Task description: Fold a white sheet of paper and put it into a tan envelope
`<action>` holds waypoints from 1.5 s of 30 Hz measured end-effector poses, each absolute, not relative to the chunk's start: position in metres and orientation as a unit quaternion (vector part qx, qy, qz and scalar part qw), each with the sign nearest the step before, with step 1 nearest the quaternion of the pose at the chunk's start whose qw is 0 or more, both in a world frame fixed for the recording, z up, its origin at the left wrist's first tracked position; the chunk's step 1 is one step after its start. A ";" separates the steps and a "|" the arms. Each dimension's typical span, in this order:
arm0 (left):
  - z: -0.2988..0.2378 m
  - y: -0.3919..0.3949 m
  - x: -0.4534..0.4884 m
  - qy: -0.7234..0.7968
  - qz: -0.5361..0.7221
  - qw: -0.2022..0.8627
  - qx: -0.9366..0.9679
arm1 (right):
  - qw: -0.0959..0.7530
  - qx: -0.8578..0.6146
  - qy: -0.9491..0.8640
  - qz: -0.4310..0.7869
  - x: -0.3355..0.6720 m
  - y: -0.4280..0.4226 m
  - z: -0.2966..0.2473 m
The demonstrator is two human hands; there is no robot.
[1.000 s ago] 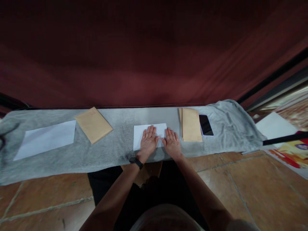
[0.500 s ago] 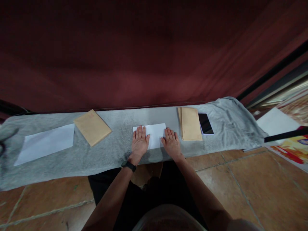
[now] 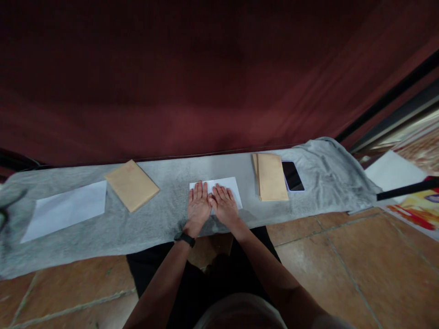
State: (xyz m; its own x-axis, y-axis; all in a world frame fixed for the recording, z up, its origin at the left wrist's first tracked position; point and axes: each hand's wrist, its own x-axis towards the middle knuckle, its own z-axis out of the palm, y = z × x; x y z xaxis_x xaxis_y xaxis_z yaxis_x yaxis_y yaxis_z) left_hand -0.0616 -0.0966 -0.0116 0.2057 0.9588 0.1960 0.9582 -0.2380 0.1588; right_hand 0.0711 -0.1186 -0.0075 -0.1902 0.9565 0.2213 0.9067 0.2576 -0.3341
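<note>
A folded-looking white sheet of paper (image 3: 234,186) lies in front of me on the grey cloth. My left hand (image 3: 199,204) rests flat on its left part, fingers stretched out. Close beside it, my right hand (image 3: 223,204) presses flat on the middle of the paper, its thumb by the left hand. Neither hand grips anything. Both palms cover much of the paper's near half; its right end and far edge show.
Left on the grey cloth (image 3: 174,183) lie a brown envelope (image 3: 132,185) and a larger white sheet (image 3: 68,208). To the right, brown envelopes (image 3: 272,178) are stacked beside a phone (image 3: 292,176). A dark red panel (image 3: 192,119) rises behind.
My right hand has slid left across the paper, from its right end to beside my left hand. The left hand has stayed in place.
</note>
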 end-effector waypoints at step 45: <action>-0.003 -0.114 -0.077 0.604 0.186 0.048 0.773 | 0.239 -0.647 -0.722 0.048 0.133 -0.141 -0.009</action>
